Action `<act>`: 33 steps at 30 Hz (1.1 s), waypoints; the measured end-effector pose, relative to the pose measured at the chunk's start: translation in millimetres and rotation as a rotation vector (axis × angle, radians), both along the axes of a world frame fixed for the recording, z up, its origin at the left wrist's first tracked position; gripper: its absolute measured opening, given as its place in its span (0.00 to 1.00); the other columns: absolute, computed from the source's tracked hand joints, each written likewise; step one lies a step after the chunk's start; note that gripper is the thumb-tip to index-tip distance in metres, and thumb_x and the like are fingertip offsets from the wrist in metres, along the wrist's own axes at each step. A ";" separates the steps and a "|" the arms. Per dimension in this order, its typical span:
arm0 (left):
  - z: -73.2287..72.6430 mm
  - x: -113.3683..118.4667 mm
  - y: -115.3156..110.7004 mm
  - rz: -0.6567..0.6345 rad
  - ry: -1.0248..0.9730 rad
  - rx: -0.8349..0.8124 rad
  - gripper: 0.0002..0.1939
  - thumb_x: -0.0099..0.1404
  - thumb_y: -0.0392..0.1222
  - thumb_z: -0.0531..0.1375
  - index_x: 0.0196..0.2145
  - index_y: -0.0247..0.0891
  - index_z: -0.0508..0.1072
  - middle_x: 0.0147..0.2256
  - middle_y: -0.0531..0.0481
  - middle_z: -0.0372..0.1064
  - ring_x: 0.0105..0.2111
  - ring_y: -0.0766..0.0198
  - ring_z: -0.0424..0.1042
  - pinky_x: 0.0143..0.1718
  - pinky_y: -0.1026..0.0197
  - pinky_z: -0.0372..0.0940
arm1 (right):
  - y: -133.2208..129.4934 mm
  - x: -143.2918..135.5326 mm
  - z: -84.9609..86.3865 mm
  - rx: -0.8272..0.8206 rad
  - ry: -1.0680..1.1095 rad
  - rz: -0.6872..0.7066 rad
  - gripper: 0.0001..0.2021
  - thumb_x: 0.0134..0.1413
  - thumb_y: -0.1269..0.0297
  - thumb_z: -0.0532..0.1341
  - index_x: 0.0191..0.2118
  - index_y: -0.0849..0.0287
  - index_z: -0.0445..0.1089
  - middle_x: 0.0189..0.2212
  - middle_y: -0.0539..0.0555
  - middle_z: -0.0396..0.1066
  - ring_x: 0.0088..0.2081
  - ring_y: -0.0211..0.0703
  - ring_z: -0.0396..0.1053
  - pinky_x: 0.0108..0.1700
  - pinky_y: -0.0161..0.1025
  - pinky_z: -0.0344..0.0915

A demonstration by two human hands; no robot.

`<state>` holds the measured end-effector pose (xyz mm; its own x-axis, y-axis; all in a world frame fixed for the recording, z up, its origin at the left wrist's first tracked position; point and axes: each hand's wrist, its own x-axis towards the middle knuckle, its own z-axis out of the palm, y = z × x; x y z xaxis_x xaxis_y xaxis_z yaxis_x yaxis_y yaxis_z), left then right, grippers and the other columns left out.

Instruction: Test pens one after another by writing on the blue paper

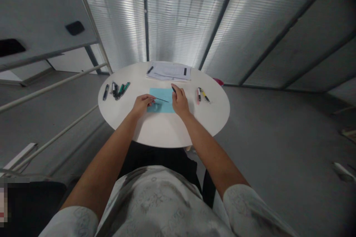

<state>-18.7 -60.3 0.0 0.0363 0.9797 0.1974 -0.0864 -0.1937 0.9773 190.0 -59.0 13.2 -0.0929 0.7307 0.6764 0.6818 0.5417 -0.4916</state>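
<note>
Holding a thin dark rod [161,99] in the pinched fingertips of the left hand [142,105], a person in a pale patterned short-sleeved top [158,200] works at a round white table [164,129], forearms stretched forward across its near edge. The rod reaches from the left hand toward the right, above a light blue sheet [165,108] that lies near the middle of the tabletop; whether its tip touches the paper cannot be told.

The right hand [181,103] stands at the sheet's right edge, fingers curled together around a dark pen-like piece [174,89], its upper end showing by the thumb and the rest hidden by the hand. The rod's far end stops just short of that hand.

Near the table's left rim, a group of dark and green pens [120,90] lies loosely together, with one dark pen [105,92] just beside it. To the right of the right hand rest a pink pen [197,97], a black-and-white pen [199,94] and a yellow-and-black pen [205,96], close together. White papers [169,72] lie at the far side, before window blinds [178,18].
</note>
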 end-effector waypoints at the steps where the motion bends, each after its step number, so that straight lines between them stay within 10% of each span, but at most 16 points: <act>1: -0.1 -0.2 0.1 -0.002 0.000 -0.002 0.09 0.51 0.40 0.63 0.29 0.34 0.79 0.25 0.47 0.71 0.22 0.70 0.62 0.25 0.62 0.56 | 2.3 1.9 -0.8 0.016 0.031 -0.003 0.21 0.67 0.60 0.44 0.61 0.55 0.59 0.53 0.60 0.64 0.54 0.46 0.64 0.57 0.46 0.64; 19: 5.3 1.0 -3.6 -0.009 -0.002 -0.021 0.08 0.49 0.38 0.62 0.28 0.35 0.79 0.24 0.47 0.70 0.22 0.68 0.62 0.25 0.60 0.56 | 0.7 10.1 6.3 -0.079 0.060 -0.083 0.22 0.66 0.58 0.43 0.63 0.55 0.53 0.58 0.60 0.64 0.52 0.47 0.68 0.54 0.46 0.63; 33: 1.5 0.6 -0.6 -0.026 -0.012 -0.025 0.08 0.49 0.39 0.63 0.28 0.36 0.79 0.24 0.47 0.70 0.22 0.68 0.62 0.25 0.60 0.55 | 12.9 13.5 0.1 -0.069 0.313 -0.077 0.21 0.66 0.47 0.41 0.44 0.57 0.61 0.29 0.50 0.65 0.31 0.39 0.65 0.36 0.35 0.60</act>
<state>-18.2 -60.9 1.5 0.0596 0.9831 0.1732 -0.1025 -0.1666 0.9807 203.5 -46.1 13.2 0.1686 0.7729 0.6118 0.5294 0.4525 -0.7176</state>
